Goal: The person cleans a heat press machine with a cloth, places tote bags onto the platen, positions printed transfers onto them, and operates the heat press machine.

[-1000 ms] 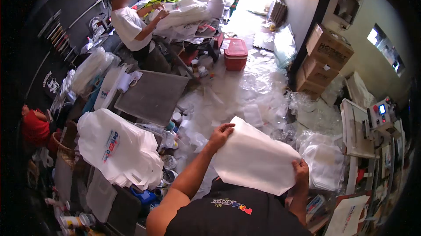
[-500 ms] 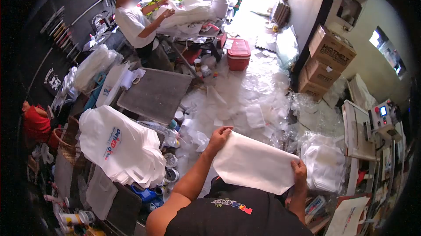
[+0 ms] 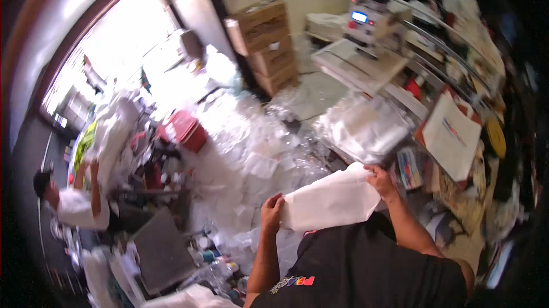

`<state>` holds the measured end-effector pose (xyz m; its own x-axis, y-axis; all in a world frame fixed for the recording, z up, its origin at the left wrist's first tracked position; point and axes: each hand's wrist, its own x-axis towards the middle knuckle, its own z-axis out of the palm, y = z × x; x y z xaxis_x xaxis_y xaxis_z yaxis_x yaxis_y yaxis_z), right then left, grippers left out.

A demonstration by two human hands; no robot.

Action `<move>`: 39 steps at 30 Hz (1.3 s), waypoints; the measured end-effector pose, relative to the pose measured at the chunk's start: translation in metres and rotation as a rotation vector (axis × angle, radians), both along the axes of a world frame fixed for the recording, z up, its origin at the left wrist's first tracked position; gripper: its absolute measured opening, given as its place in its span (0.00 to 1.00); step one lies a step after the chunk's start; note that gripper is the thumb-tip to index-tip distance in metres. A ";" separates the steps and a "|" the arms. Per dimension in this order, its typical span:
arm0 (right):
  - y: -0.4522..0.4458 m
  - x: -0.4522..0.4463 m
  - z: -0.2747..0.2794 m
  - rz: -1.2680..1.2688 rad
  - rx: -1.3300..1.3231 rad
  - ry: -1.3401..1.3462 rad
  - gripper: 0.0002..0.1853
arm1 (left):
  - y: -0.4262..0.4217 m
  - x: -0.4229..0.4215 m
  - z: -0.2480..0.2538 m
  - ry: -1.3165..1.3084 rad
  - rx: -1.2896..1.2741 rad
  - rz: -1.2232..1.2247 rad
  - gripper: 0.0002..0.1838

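Observation:
A blank white fabric bag is stretched in front of my black shirt, its unprinted side facing up. My left hand pinches its left end, and my right hand grips the upper right corner. Both hands are closed on the material. Just beyond my right hand lies a stack of white bags in shiny clear plastic. Right of that, a white bag with a small print rests flat on a reddish-brown board.
A heat press machine with a lit display stands beyond the stack. Cardboard boxes are piled by the wall. Plastic and scraps litter the floor near a red cooler. A co-worker stands at the left beside a grey board.
My view has swung right, bringing the press and printed bag closer to the middle. Both hands still hold the white bag, which now sits tilted with its right end higher.

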<state>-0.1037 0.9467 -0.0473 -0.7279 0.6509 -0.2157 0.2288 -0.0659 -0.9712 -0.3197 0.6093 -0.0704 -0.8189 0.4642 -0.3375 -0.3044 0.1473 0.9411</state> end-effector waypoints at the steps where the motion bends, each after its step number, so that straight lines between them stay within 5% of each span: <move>1: 0.006 0.012 0.013 -0.056 -0.042 0.018 0.21 | 0.024 -0.004 0.016 0.027 -0.005 -0.042 0.19; 2: 0.004 0.025 0.048 -0.112 0.021 -0.031 0.17 | 0.047 -0.005 0.028 0.052 -0.009 -0.083 0.19; 5: 0.047 0.079 0.015 -0.239 0.080 -0.051 0.13 | 0.102 -0.004 0.059 0.066 0.025 -0.240 0.19; 7: 0.057 0.114 0.046 -0.332 0.076 0.084 0.12 | 0.147 -0.006 0.052 0.090 0.083 -0.320 0.20; 14: 0.134 0.255 0.143 -0.559 0.104 0.262 0.16 | 0.340 0.062 0.164 0.258 0.073 -0.765 0.22; 16: 0.159 0.291 0.169 -0.658 0.306 0.140 0.17 | 0.403 0.086 0.198 0.471 0.132 -0.872 0.23; 18: 0.206 0.318 0.201 -0.704 0.313 0.075 0.17 | 0.487 0.098 0.212 0.948 0.157 -1.032 0.24; 19: 0.245 0.327 0.213 -0.715 0.221 0.119 0.18 | 0.545 0.099 0.205 0.885 0.278 -1.046 0.24; 20: 0.299 0.351 0.217 -0.657 0.194 0.067 0.17 | 0.609 0.103 0.214 0.684 0.043 -1.126 0.24; 22: 0.413 0.399 0.231 -0.658 0.396 0.111 0.11 | 0.707 0.131 0.254 0.665 0.319 -0.966 0.22; 23: 0.419 0.396 0.267 -0.769 0.523 0.279 0.10 | 0.729 0.152 0.297 0.930 0.455 -0.797 0.20; 25: 0.406 0.384 0.349 -0.908 0.754 0.569 0.11 | 0.705 0.198 0.397 0.967 0.667 -0.589 0.23; 28: 0.382 0.397 0.391 -1.040 1.029 0.817 0.15 | 0.681 0.219 0.443 1.158 0.995 -0.365 0.20; 30: 0.351 0.395 0.380 -0.815 0.906 1.049 0.21 | 0.679 0.224 0.435 1.381 1.092 -0.058 0.19; 31: 0.344 0.396 0.362 -1.042 1.282 0.564 0.27 | 0.687 0.222 0.417 1.510 1.033 0.001 0.18; 32: 0.333 0.382 0.349 -1.275 1.320 0.244 0.27 | 0.708 0.213 0.381 1.305 1.047 -0.219 0.18; 33: 0.352 0.369 0.317 -1.183 1.443 0.492 0.24 | 0.729 0.204 0.345 1.077 1.039 -0.390 0.17; 34: 0.362 0.367 0.282 -1.161 1.267 0.518 0.24 | 0.738 0.211 0.310 1.140 0.895 -0.472 0.17; 36: 0.390 0.388 0.206 -1.102 0.901 0.114 0.18 | 0.757 0.227 0.238 1.292 0.601 -0.636 0.19; 37: 0.412 0.389 0.163 -1.071 0.916 0.140 0.17 | 0.770 0.227 0.199 1.311 0.555 -0.717 0.20; 39: 0.414 0.388 0.111 -1.073 0.681 -0.253 0.18 | 0.778 0.228 0.124 1.263 0.378 -0.877 0.21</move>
<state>0.2840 1.3609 0.0635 0.2350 0.9130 0.3335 0.5510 0.1575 -0.8195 -0.0920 1.3874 0.0532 0.0853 0.8205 0.5653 0.7212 -0.4423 0.5332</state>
